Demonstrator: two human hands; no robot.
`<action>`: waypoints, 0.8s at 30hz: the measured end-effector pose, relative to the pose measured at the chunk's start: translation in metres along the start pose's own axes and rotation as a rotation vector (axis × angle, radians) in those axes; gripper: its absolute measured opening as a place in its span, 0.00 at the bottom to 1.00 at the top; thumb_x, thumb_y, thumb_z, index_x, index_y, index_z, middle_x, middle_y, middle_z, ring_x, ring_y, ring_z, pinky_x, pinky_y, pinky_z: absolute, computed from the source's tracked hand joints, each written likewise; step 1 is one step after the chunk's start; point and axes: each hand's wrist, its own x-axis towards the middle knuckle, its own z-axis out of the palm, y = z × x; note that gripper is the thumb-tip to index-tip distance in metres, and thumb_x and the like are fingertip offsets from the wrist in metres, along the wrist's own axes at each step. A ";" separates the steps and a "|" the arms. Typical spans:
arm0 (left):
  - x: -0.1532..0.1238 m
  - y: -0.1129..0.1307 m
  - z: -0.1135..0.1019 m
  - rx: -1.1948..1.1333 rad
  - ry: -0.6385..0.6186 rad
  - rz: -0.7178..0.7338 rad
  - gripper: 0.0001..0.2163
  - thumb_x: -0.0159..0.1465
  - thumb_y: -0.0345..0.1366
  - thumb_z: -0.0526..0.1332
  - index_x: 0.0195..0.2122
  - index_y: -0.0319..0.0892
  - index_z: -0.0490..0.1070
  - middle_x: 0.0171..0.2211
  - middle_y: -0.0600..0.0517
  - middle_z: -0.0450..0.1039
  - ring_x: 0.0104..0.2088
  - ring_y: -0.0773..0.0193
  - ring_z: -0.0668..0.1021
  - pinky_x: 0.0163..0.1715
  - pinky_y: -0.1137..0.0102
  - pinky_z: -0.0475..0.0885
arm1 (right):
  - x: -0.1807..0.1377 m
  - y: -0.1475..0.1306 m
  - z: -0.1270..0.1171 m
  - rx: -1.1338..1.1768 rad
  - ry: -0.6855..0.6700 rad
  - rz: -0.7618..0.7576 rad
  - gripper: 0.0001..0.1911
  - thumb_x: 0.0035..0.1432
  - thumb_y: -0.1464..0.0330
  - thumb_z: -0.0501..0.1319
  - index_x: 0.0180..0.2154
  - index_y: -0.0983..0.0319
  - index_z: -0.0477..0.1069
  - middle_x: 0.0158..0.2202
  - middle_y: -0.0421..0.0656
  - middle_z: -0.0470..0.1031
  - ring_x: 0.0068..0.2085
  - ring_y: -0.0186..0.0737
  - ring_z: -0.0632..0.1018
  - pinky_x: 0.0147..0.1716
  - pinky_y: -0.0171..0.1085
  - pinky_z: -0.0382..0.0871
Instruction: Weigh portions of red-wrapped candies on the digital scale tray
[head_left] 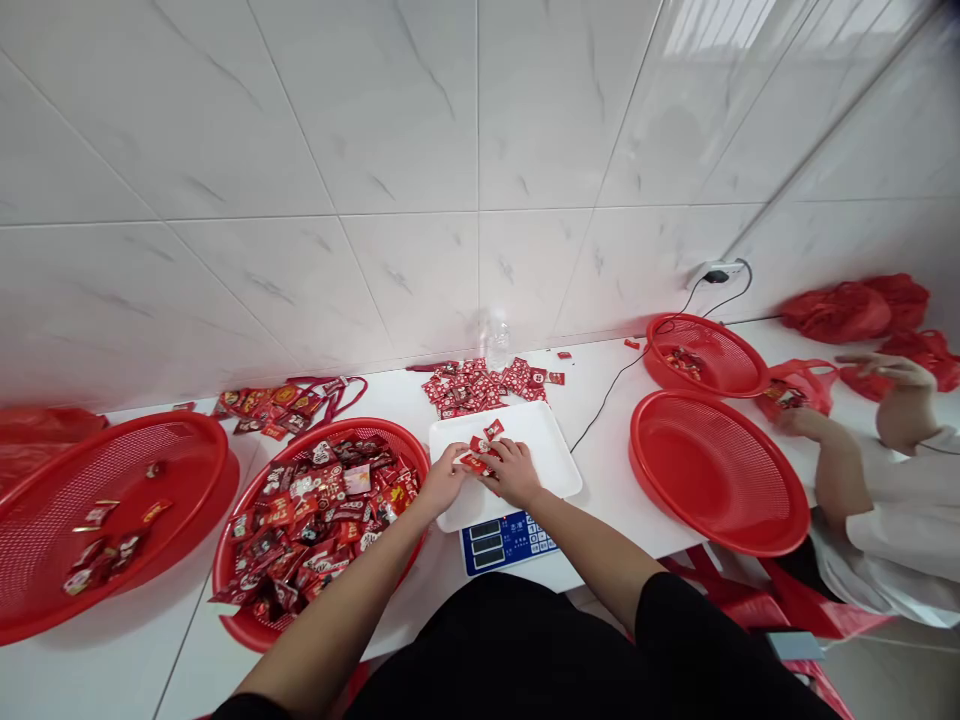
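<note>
Both of my hands are over the white tray [551, 445] of a digital weighing scale [510, 543] with a blue keypad panel. Between them lie several small red wrapped packets [475, 462]. My left hand [441, 484] has its fingers closed at the left side of these packets. From the right, my right hand [514, 473] curls its fingers over the same packets and partly hides them. One more red packet [494, 429] lies on the tray just beyond my fingertips. Behind the tray, a pile of small red packets [469, 388] is spread on the table.
To my left stand a full red basket [386, 432] of wrapped snacks and another red basket [214, 490] with a few. Two red baskets [720, 472] are at right. A clear bottle [497, 340] stands by the wall. A black cable [609, 388] crosses the table. A co-worker's hands [814, 425] handle a red bag.
</note>
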 end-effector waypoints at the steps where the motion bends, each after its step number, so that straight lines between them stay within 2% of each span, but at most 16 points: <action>1: -0.006 0.000 -0.005 -0.023 0.047 0.007 0.19 0.57 0.26 0.51 0.50 0.42 0.64 0.54 0.47 0.67 0.41 0.65 0.78 0.44 0.67 0.73 | 0.000 0.000 0.001 -0.008 0.010 0.004 0.20 0.62 0.55 0.54 0.54 0.49 0.67 0.59 0.42 0.62 0.58 0.49 0.60 0.56 0.51 0.52; 6: -0.035 -0.012 -0.040 -0.085 0.275 -0.017 0.15 0.58 0.29 0.50 0.46 0.41 0.65 0.48 0.47 0.72 0.42 0.63 0.77 0.45 0.66 0.73 | 0.000 0.002 0.003 0.022 -0.009 0.055 0.15 0.63 0.61 0.53 0.46 0.53 0.74 0.50 0.45 0.70 0.50 0.45 0.68 0.49 0.42 0.63; 9: -0.045 -0.030 -0.064 -0.021 0.337 -0.039 0.13 0.58 0.30 0.51 0.44 0.41 0.66 0.45 0.48 0.73 0.46 0.62 0.75 0.49 0.66 0.70 | 0.004 -0.001 0.000 0.169 0.081 0.177 0.14 0.62 0.59 0.53 0.42 0.55 0.75 0.46 0.44 0.71 0.46 0.42 0.71 0.44 0.37 0.66; 12: -0.051 -0.051 -0.079 0.090 0.340 -0.072 0.13 0.58 0.30 0.51 0.43 0.41 0.67 0.45 0.48 0.73 0.47 0.62 0.75 0.52 0.65 0.68 | 0.009 -0.005 -0.008 0.548 0.283 0.409 0.16 0.60 0.55 0.54 0.36 0.59 0.73 0.39 0.43 0.73 0.39 0.36 0.74 0.37 0.33 0.68; 14: -0.053 -0.064 -0.084 0.206 0.328 -0.107 0.14 0.58 0.31 0.51 0.45 0.41 0.67 0.47 0.48 0.73 0.48 0.61 0.74 0.52 0.64 0.67 | 0.010 -0.004 -0.016 0.886 0.349 0.617 0.20 0.57 0.51 0.54 0.34 0.61 0.69 0.30 0.40 0.72 0.28 0.32 0.72 0.25 0.30 0.66; 15: -0.054 -0.070 -0.086 0.275 0.317 -0.120 0.15 0.58 0.31 0.51 0.46 0.41 0.67 0.48 0.48 0.73 0.49 0.60 0.74 0.53 0.64 0.67 | 0.008 -0.001 -0.022 1.055 0.349 0.713 0.21 0.56 0.49 0.54 0.34 0.61 0.68 0.25 0.38 0.70 0.23 0.30 0.69 0.19 0.29 0.62; 17: -0.054 -0.081 -0.086 0.420 0.284 -0.136 0.17 0.58 0.32 0.53 0.49 0.39 0.67 0.51 0.45 0.71 0.52 0.58 0.72 0.54 0.64 0.65 | -0.002 0.013 -0.034 1.347 0.337 0.837 0.22 0.54 0.47 0.54 0.34 0.60 0.65 0.19 0.34 0.64 0.16 0.26 0.62 0.12 0.26 0.52; 19: -0.054 -0.090 -0.084 0.547 0.241 -0.152 0.20 0.58 0.33 0.55 0.53 0.37 0.65 0.53 0.43 0.69 0.54 0.56 0.70 0.55 0.64 0.64 | -0.022 0.037 -0.049 1.527 0.383 0.858 0.22 0.53 0.47 0.56 0.34 0.60 0.63 0.19 0.32 0.64 0.15 0.24 0.61 0.11 0.24 0.48; 21: -0.053 -0.096 -0.079 0.638 0.205 -0.163 0.24 0.58 0.35 0.56 0.56 0.35 0.62 0.56 0.41 0.66 0.57 0.54 0.68 0.56 0.64 0.61 | -0.049 0.070 -0.063 1.571 0.491 0.878 0.21 0.52 0.48 0.58 0.33 0.60 0.63 0.19 0.33 0.65 0.15 0.25 0.63 0.10 0.23 0.50; 24: -0.051 -0.096 -0.070 0.740 0.180 -0.148 0.28 0.58 0.38 0.58 0.60 0.36 0.58 0.60 0.41 0.60 0.60 0.53 0.63 0.58 0.63 0.58 | -0.090 0.126 -0.083 1.447 0.745 0.957 0.18 0.52 0.53 0.61 0.34 0.60 0.64 0.21 0.33 0.67 0.16 0.26 0.66 0.11 0.24 0.57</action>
